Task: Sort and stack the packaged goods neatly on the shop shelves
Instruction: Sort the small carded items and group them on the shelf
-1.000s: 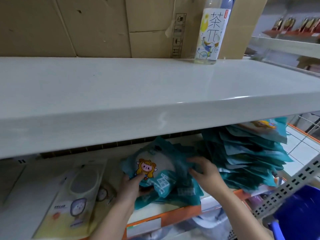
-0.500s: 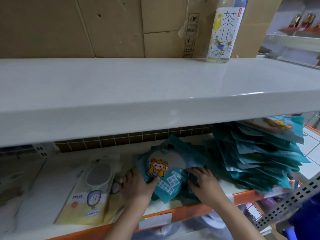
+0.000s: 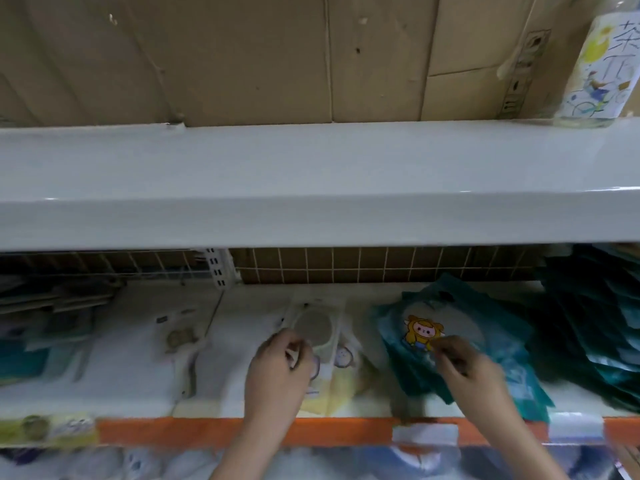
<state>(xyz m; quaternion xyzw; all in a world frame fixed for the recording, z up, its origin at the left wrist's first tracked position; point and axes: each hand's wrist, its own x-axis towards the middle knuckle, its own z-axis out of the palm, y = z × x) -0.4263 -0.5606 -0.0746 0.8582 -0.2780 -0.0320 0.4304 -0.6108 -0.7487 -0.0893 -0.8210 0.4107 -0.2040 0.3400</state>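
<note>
A small pile of teal packets [image 3: 450, 317] with a cartoon figure lies on the lower shelf [image 3: 242, 403]. My right hand [image 3: 467, 372] rests on top of the pile, fingertips by the cartoon; blur hides whether it grips. To the left lies a white and yellow packet [image 3: 325, 344] with a round window. My left hand [image 3: 280, 368] is over its left edge, fingers curled around a white bit of it. A tall stack of more teal packets [image 3: 595, 327] fills the right end of the shelf.
The white upper shelf [image 3: 311, 188] overhangs the lower one, with cardboard [image 3: 242, 57] behind it and a tea bottle [image 3: 602, 64] at the right. Other pale packets [image 3: 145, 344] lie to the left. The shelf's front edge is an orange strip [image 3: 194, 431].
The view has swung left. My left hand has left the teal pile and moved onto the white and yellow packet. My right hand stays on the teal pile.
</note>
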